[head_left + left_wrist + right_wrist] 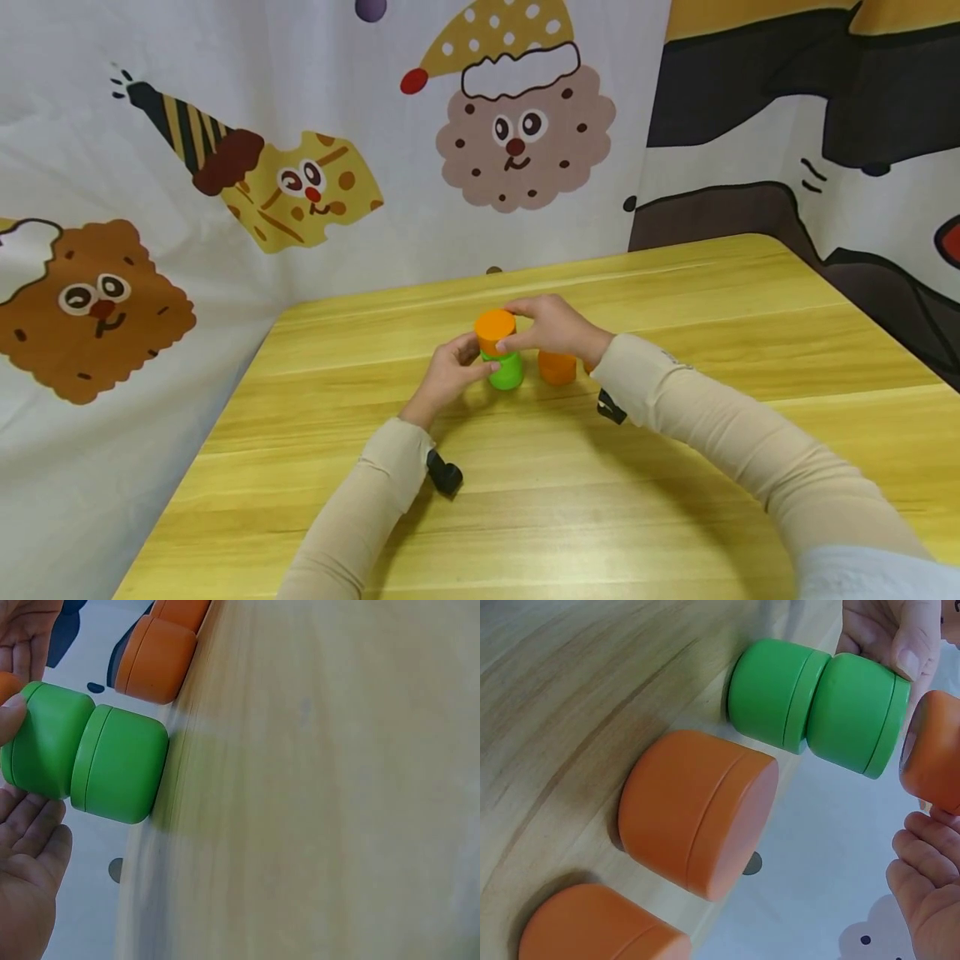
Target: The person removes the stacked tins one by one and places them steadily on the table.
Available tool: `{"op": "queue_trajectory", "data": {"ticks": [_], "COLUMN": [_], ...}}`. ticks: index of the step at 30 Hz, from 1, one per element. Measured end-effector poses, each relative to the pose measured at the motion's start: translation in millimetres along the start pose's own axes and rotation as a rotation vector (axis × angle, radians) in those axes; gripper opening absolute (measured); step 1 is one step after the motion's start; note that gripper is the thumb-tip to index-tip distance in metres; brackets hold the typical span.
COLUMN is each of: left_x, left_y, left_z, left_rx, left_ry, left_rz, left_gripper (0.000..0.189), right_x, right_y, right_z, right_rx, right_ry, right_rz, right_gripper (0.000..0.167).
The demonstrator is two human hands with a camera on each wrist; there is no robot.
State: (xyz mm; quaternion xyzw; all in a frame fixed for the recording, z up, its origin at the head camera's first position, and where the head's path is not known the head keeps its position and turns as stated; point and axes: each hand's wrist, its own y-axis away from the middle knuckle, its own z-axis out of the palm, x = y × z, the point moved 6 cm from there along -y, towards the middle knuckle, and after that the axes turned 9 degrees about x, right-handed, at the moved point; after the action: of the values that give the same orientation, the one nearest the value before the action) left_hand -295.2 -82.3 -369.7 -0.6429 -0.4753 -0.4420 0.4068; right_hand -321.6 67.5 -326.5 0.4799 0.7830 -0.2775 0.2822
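Observation:
Two small round green lidded jars stand stacked on the table, a lower green jar point(776, 694) and an upper green jar point(855, 712). My left hand point(448, 373) holds the upper one, thumb on one side and fingers on the other. Just above this stack, an orange lidded jar point(495, 329) is in the grip of my right hand point(555, 325). In the right wrist view a narrow gap separates it from the green lid, and it looks slightly tilted. Only a sliver of it appears in the left wrist view.
Right of the stack stands another orange jar point(694, 814), and beyond it one more orange jar point(592, 926), mostly hidden by my right sleeve in the head view. The wooden table point(525, 500) ends behind at a printed curtain point(405, 167).

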Motion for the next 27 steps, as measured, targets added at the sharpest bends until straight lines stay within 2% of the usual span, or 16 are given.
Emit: {"op": "queue_trajectory", "data": {"ticks": [5,13,18,23,27], "left_x": [-0.5,-27.0,-28.5,-27.5,-27.7], "left_y": [-2.3,-13.2,-12.4,-12.6,-12.8], "left_z": [-0.5,-0.4,0.0,1.2,2.0], "left_rx": [0.000,0.016,0.025,0.010,-0.004], "left_ry": [0.007,0.002,-0.012,0.012,0.022], "left_rz": [0.007,0.016,0.024,0.033,0.010], "left_gripper": [0.050,0.052,0.051,0.048,0.048], "right_x": [-5,-4,-2,3,9], "right_y": [0.6,2.2,5.1,9.0,12.4], "right_z": [-5,-8,-12,-18,-24], "right_rx": [0.013,0.027,0.042,0.059,0.072], "right_ry": [-0.021,-0.024,-0.030,-0.012,0.003], "right_rz": [0.006,0.009,-0.001,-0.012,-0.005], "right_gripper": [0.070,0.069,0.068,0.064,0.066]}}
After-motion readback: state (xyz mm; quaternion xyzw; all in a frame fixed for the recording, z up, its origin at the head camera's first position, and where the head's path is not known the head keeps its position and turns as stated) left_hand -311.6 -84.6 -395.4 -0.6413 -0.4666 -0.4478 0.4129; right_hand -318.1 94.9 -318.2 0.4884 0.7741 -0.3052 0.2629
